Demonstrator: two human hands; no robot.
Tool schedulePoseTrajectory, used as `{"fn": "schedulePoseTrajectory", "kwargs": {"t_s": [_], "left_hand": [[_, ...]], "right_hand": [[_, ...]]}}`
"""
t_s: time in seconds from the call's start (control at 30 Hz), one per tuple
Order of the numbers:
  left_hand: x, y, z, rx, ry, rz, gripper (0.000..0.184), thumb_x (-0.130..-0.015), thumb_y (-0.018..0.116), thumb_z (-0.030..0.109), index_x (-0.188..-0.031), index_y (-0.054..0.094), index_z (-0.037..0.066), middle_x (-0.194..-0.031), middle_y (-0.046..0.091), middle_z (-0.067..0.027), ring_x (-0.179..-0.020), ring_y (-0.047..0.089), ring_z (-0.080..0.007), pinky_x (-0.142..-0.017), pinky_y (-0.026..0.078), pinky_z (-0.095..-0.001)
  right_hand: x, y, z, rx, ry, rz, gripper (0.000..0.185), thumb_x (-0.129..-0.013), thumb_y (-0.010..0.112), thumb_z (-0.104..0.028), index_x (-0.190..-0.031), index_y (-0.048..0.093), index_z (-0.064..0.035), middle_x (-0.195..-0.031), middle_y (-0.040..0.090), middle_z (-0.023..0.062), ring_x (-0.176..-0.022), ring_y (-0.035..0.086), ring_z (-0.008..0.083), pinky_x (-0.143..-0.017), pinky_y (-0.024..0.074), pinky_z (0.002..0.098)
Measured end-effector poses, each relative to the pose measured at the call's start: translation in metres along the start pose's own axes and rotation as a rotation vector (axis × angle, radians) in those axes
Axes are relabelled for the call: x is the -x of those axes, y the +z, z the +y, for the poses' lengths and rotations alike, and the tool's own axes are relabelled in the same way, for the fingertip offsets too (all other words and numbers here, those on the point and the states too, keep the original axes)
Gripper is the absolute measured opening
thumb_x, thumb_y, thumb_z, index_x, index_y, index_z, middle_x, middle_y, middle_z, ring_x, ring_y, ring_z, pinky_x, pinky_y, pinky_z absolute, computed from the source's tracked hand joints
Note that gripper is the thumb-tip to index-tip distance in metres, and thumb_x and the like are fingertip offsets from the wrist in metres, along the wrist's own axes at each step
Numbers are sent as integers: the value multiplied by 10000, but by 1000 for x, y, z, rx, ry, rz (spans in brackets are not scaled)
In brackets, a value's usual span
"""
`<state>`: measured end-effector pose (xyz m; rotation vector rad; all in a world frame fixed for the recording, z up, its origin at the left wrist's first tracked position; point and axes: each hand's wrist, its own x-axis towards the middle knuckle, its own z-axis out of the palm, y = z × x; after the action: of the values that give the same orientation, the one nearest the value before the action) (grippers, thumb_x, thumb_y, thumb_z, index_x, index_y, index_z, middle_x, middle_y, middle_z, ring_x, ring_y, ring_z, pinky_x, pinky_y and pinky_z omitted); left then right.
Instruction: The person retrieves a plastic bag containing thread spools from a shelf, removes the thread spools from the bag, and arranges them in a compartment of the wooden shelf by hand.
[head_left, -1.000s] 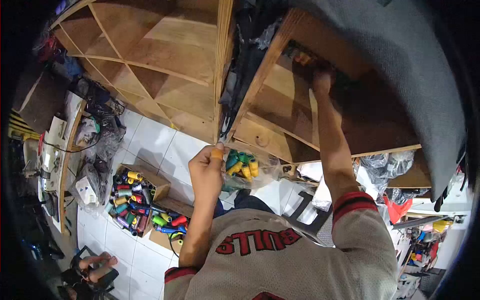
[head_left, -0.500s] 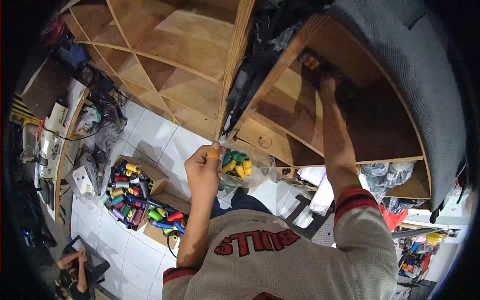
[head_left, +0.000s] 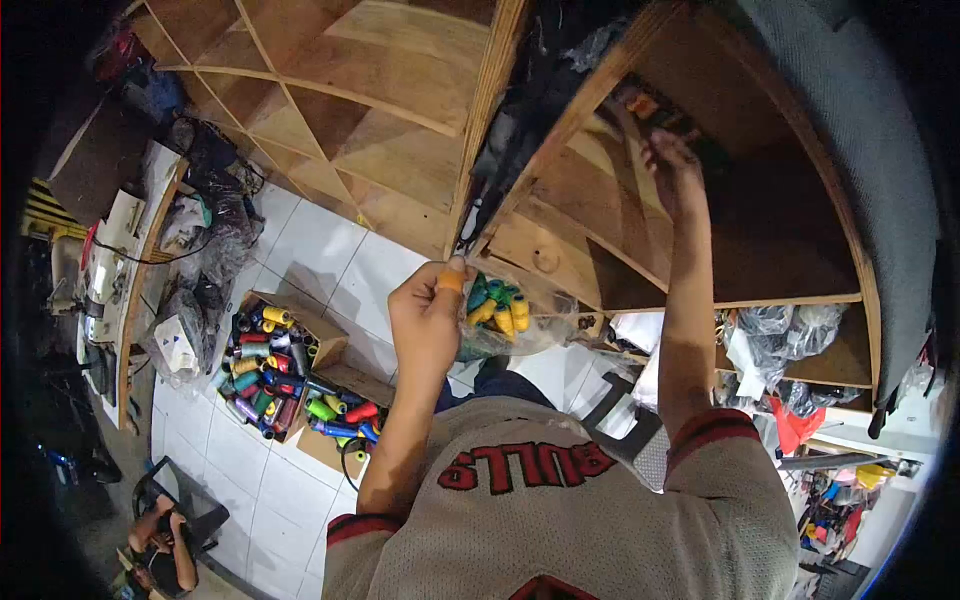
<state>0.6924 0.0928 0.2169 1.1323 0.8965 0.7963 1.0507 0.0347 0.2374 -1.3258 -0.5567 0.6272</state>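
My left hand [head_left: 428, 312], with an orange wrap on its thumb, is closed on the gathered top of a clear plastic bag [head_left: 540, 338]. Inside the bag are several yellow and green thread spools [head_left: 500, 312]. My right hand [head_left: 678, 168] reaches into an upper compartment of the wooden shelf [head_left: 800, 262], fingers apart and holding nothing visible. Just beyond its fingertips, a row of orange and dark green items [head_left: 660, 115], probably thread spools, lies along the back of the compartment; shadow blurs their details.
Cardboard boxes [head_left: 318, 338] full of coloured spools stand on the white tile floor [head_left: 222, 470] at left. Another shelf unit [head_left: 390, 110] rises ahead. A sewing machine [head_left: 118, 245] is on the left table. A seated person [head_left: 165, 545] is at lower left. Plastic-wrapped goods [head_left: 790, 340] fill a lower compartment.
My right hand has drawn back slightly from the items in the compartment, and its fingers now show apart. The left hand keeps its hold on the bag. The view has shifted slightly.
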Motion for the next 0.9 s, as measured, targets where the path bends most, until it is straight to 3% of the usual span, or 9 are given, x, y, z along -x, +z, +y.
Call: {"fn": "schedulePoseTrajectory", "kwargs": {"t_s": [0.13,0.2,0.23,0.27,0.33,0.43,0.57,0.77,0.9], "left_hand": [[1,2,4,21,-47,1,265,-882,588,211,-764,632,-22,-658,553,0,-575,429,-43,-543,393,-196],[0,2,8,-21,-3,-13,271,-880,591,221,-768,635,-22,-643,534,11,-569,420,-44,-531,360,-192],[0,2,8,-40,22,-21,275,-879,593,227,-771,636,-22,-635,524,16,-566,415,-44,-525,343,-189],[0,4,8,20,39,-31,268,-873,602,227,-782,644,-21,-602,487,36,-551,391,-39,-506,291,-191],[3,7,14,-12,19,-33,261,-871,605,224,-786,649,-19,-583,467,45,-539,369,-33,-494,265,-196],[5,9,23,36,11,-44,249,-870,605,212,-790,650,-19,-559,460,50,-508,344,-28,-471,240,-201],[4,8,16,9,20,-47,257,-878,597,215,-790,643,-22,-539,450,40,-462,345,-36,-442,260,-201],[4,7,10,2,-11,-49,270,-895,564,206,-750,624,-14,-546,443,48,-483,343,-29,-424,245,-209],[7,9,18,-33,-21,-56,267,-904,556,198,-747,617,-10,-557,455,48,-485,349,-28,-427,234,-205]], "right_hand": [[96,55,-45,116,232,-946,302,-880,546,-97,-1138,540,59,-938,643,156,-794,624,161,-681,499,235],[128,92,-35,217,273,-1133,346,-904,522,-172,-1171,529,48,-1000,634,131,-777,630,156,-689,511,249],[134,108,-22,454,133,-1228,368,-911,506,-225,-1192,528,10,-1015,634,137,-846,625,184,-747,501,288],[146,127,-18,807,124,-1140,298,-881,524,-165,-1123,563,4,-972,630,162,-921,608,252,-788,485,335],[157,137,38,976,-348,-1015,255,-766,562,-70,-998,607,23,-849,619,191,-827,630,296,-740,498,371],[171,145,55,1207,-514,-829,200,-705,564,-72,-866,628,29,-799,599,191,-818,620,327,-727,494,399],[160,141,88,1237,-487,-823,167,-710,575,-118,-762,638,28,-755,608,203,-735,629,339,-637,506,420],[168,146,58,1200,-185,-837,208,-751,553,-147,-762,618,50,-721,615,195,-700,634,351,-611,507,422],[178,144,40,1232,-292,-774,179,-787,521,-109,-870,586,36,-814,620,206,-778,638,329,-651,508,432]]}}
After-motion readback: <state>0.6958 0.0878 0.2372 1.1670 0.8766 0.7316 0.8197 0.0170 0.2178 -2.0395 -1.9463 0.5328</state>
